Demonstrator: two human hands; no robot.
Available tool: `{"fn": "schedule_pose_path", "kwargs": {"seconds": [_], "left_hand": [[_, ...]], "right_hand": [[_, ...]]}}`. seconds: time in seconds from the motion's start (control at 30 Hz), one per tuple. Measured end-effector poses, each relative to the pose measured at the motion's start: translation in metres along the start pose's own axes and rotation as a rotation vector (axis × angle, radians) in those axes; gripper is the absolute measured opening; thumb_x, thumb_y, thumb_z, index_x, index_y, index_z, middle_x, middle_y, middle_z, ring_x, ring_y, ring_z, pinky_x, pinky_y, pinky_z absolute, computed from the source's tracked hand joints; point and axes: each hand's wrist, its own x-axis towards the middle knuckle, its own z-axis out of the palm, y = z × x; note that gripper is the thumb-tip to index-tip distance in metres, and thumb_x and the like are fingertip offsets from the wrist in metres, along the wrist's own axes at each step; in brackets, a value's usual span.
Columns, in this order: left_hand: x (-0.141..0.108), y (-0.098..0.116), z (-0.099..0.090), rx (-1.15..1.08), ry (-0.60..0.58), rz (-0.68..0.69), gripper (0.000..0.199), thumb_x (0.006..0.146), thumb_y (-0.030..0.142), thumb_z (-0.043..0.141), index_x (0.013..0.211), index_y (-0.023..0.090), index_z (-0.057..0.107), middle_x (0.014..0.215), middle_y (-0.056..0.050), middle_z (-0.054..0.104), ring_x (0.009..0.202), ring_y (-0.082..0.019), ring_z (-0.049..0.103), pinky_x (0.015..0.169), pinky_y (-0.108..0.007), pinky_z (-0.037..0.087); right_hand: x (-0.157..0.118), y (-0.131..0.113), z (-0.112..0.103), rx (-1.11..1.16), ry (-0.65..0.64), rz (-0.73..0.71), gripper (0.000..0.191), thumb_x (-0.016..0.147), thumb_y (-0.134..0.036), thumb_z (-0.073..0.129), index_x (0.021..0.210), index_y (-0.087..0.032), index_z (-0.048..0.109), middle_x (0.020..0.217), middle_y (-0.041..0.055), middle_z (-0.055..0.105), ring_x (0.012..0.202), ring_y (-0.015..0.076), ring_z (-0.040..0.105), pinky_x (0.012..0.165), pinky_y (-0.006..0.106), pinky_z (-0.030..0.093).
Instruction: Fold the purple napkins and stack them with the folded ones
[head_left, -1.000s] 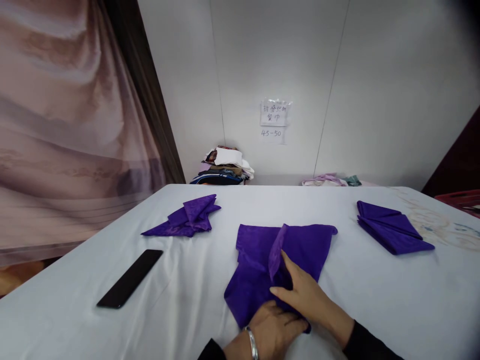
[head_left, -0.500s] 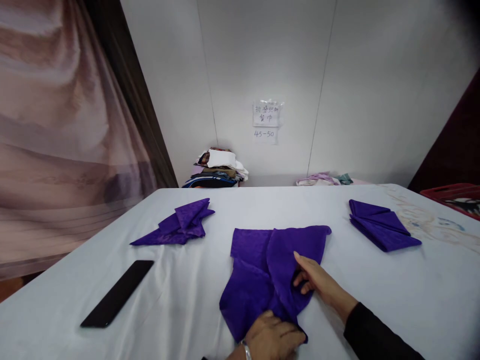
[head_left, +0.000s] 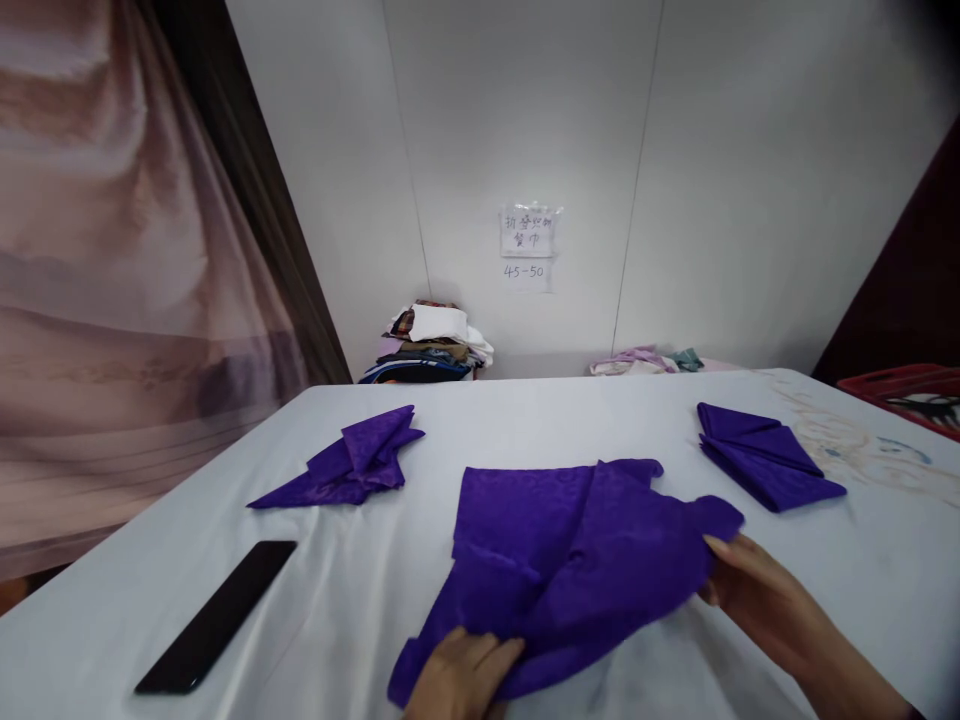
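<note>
A purple napkin [head_left: 570, 560] lies loosely spread in front of me, its right side lifted off the table and rumpled. My right hand [head_left: 750, 590] pinches the napkin's right edge between thumb and fingers. At the near left edge, my left hand [head_left: 465, 670] grips the cloth with bent fingers; its thumb is hidden. Farther off on the left rests a folded purple napkin [head_left: 352, 455] with pointed layers. Another folded purple napkin [head_left: 765, 455], with stacked pleats, sits at the far right.
On the left of the white-covered table [head_left: 352, 590] is a long black flat object [head_left: 217, 615]. Behind the table are a pile of folded clothes [head_left: 427, 345] and some loose cloths [head_left: 637, 360]. A red basket [head_left: 900, 385] stands at the right, a curtain [head_left: 135, 300] at the left.
My right hand has moved right and pulled the napkin's right side outward, opening it wider. My left hand has shifted left along with the near edge. The view has tilted slightly.
</note>
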Motion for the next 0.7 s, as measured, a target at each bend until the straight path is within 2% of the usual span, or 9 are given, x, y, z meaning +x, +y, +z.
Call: {"fn": "schedule_pose_path", "kwargs": {"seconds": [0.1,0.17,0.23,0.33,0.43,0.53,0.6,0.63,0.7], "left_hand": [[-0.010,-0.024,-0.019,-0.002,-0.034,-0.106,0.040,0.064,0.010,0.048,0.101,0.026,0.052,0.078,0.003,0.067,0.064,-0.013,0.061,0.061,-0.025,0.046],[0.001,-0.040,-0.032,0.028,-0.092,-0.227,0.036,0.063,0.008,0.048,0.093,0.027,0.055,0.079,0.004,0.068,0.068,-0.015,0.062,0.064,-0.027,0.046],[0.034,-0.058,-0.046,0.120,-0.157,-0.320,0.033,0.064,0.008,0.049,0.090,0.026,0.058,0.081,0.002,0.068,0.072,-0.017,0.062,0.069,-0.029,0.045],[0.119,-0.087,-0.071,0.304,-0.213,-0.361,0.021,0.066,0.010,0.050,0.078,0.021,0.063,0.077,-0.002,0.069,0.074,-0.019,0.063,0.069,-0.030,0.044],[0.217,-0.111,-0.106,0.383,-0.118,-0.378,0.016,0.070,0.012,0.049,0.075,0.016,0.064,0.077,-0.008,0.067,0.077,-0.022,0.062,0.070,-0.032,0.041],[0.286,-0.121,-0.149,0.453,0.058,-0.392,0.022,0.074,0.014,0.046,0.089,0.013,0.063,0.088,-0.010,0.065,0.092,-0.024,0.057,0.080,-0.037,0.036],[0.307,-0.121,-0.175,0.485,0.179,-0.374,0.028,0.077,0.015,0.043,0.101,0.014,0.059,0.099,-0.008,0.061,0.102,-0.025,0.051,0.088,-0.041,0.030],[0.309,-0.120,-0.184,0.497,0.245,-0.345,0.028,0.077,0.015,0.043,0.101,0.014,0.058,0.098,-0.007,0.060,0.103,-0.024,0.050,0.090,-0.042,0.027],[0.301,-0.121,-0.192,0.514,0.354,-0.265,0.025,0.076,0.014,0.043,0.096,0.015,0.059,0.092,-0.005,0.061,0.101,-0.023,0.050,0.094,-0.043,0.024]], "right_hand": [[-0.023,0.003,-0.017,-0.057,0.053,0.056,0.015,0.070,-0.034,0.067,0.068,-0.019,0.064,0.062,0.0009,0.059,0.056,0.0138,0.053,0.049,0.025,0.043],[-0.020,0.007,-0.022,-0.118,0.032,0.123,0.019,0.073,-0.037,0.064,0.068,-0.019,0.065,0.064,0.0031,0.062,0.060,0.0163,0.057,0.052,0.026,0.045],[0.002,0.003,-0.022,-0.147,-0.005,0.197,0.019,0.075,-0.037,0.061,0.073,-0.018,0.065,0.067,0.0048,0.065,0.065,0.0177,0.061,0.056,0.027,0.047],[0.061,-0.030,-0.011,-0.162,-0.006,0.211,0.015,0.077,-0.033,0.058,0.077,-0.018,0.061,0.073,0.0069,0.068,0.073,0.0192,0.065,0.066,0.030,0.050],[0.114,-0.093,0.014,-0.177,0.027,-0.048,0.013,0.083,-0.030,0.050,0.081,-0.020,0.058,0.087,0.0066,0.068,0.086,0.0190,0.065,0.076,0.034,0.049],[0.125,-0.159,0.043,-0.147,-0.002,-0.508,0.016,0.086,-0.033,0.046,0.089,-0.022,0.058,0.100,0.0018,0.064,0.099,0.0167,0.059,0.080,0.034,0.049],[0.108,-0.185,0.056,-0.165,-0.028,-0.743,0.015,0.086,-0.034,0.049,0.090,-0.024,0.058,0.103,-0.0016,0.062,0.105,0.0171,0.055,0.080,0.035,0.049],[0.095,-0.190,0.059,-0.208,-0.036,-0.810,0.015,0.085,-0.034,0.050,0.092,-0.025,0.059,0.104,-0.0023,0.061,0.107,0.0178,0.054,0.081,0.036,0.049],[0.068,-0.186,0.058,-0.335,0.019,-0.880,0.016,0.085,-0.036,0.051,0.093,-0.026,0.061,0.102,-0.0012,0.062,0.102,0.0195,0.057,0.081,0.038,0.050]]}}
